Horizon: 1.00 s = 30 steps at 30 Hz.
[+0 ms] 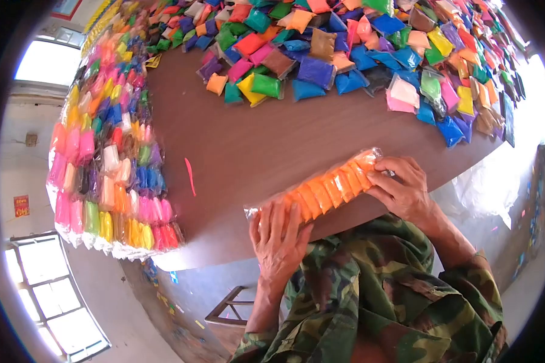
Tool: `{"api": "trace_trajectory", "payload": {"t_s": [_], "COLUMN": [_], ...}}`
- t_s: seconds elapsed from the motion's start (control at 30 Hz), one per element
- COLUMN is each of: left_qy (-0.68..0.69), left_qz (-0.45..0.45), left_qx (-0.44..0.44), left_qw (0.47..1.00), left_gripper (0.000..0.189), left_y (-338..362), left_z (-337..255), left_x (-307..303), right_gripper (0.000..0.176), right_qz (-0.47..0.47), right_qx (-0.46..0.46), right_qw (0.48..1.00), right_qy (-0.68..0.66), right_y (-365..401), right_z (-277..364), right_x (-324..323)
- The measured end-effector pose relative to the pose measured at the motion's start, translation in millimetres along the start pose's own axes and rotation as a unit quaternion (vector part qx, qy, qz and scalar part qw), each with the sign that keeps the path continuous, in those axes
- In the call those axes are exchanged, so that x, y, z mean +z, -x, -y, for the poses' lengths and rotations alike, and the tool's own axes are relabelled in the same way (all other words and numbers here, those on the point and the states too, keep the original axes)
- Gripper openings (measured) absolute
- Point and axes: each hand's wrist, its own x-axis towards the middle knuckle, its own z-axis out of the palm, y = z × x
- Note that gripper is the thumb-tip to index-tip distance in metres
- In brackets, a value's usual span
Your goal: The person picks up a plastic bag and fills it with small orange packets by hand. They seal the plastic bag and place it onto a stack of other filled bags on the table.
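Observation:
A clear plastic bag holding a row of orange packets (328, 192) lies slanted near the front edge of the brown table (224, 145). At its left end is my left hand (278, 239), fingers laid over the plastic and gripping it; the thumb side rests along the near edge. My right hand (404, 186) grips the other end between thumb and fingers. Crinkled clear film shows past both ends of the bag. What the packets contain cannot be made out.
A heap of loose colourful packets (315, 71) covers the table's far side. Stacked bagged rows of packets (109, 157) line the left edge. A thin pink strip (190, 176) lies between. Clear plastic sheeting (487, 184) hangs at the right, and a stool frame (227, 308) stands below.

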Motion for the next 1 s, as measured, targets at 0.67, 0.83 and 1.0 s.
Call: {"api": "trace_trajectory", "payload": {"t_s": [0.67,0.83,1.0], "left_qy": [0.099,0.122,0.131], "left_qz": [-0.072,-0.083,-0.067], "left_qx": [-0.112,-0.141,-0.147], "left_qw": [0.986,0.979,0.978], "left_gripper": [0.06,0.069,0.069], "left_y": [31,31,21], "left_z": [22,22,34], "left_x": [17,16,4], "right_gripper": [0.076,0.072,0.068], "right_qz": [0.093,0.084,0.061], "right_qx": [0.086,0.077,0.081], "right_qw": [0.992,0.993,0.995], "right_qy": [-0.003,0.023,0.022], "right_y": [5,14,13], "right_z": [14,7,9], "right_x": [-8,2,5]}}
